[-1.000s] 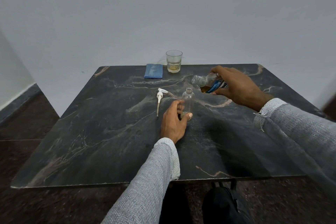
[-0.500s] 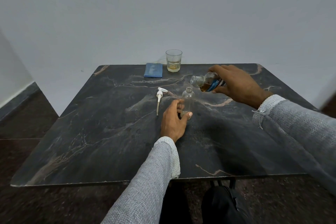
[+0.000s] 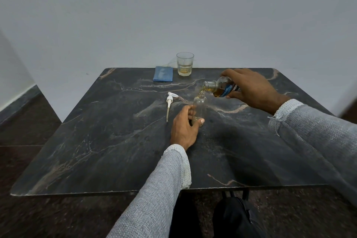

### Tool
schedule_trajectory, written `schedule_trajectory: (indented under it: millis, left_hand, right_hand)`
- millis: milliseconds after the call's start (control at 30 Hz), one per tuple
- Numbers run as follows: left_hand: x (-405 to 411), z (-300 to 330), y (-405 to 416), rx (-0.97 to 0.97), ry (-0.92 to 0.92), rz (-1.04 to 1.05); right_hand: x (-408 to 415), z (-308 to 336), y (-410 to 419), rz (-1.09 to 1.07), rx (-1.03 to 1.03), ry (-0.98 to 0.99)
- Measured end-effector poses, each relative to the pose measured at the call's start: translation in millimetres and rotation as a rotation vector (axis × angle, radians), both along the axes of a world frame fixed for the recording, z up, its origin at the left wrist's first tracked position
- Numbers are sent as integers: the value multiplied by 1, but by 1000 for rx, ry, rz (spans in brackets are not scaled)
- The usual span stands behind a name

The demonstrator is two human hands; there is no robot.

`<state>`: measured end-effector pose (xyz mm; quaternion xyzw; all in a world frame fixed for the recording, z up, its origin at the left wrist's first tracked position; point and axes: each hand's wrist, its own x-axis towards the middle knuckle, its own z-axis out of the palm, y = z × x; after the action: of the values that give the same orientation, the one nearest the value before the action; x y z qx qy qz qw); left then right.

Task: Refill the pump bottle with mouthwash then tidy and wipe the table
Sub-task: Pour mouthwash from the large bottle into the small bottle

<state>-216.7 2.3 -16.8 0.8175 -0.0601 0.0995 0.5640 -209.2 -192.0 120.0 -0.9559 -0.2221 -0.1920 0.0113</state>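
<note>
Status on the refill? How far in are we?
Done: the pump head is off and lies on the table. In hand: the left hand steadies the small clear bottle while the right hand tips the mouthwash bottle over its neck; little liquid shows inside. Left: finish filling, refit the pump, tidy, wipe with the blue cloth.

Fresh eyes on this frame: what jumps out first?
The pour at table centre: the right hand tips a mouthwash bottle with amber liquid over the mouth of a small clear bottle, which the left hand holds upright. Next, the white pump head lying just left of it, and the blue cloth beside a glass at the far edge.
</note>
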Motion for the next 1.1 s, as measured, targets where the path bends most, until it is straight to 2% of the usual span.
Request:
schedule_trajectory:
  millis: [1100]
  left_hand:
    - [1, -2, -1, -16, 8, 10]
  right_hand:
    - [1, 14, -6, -3, -30, -49]
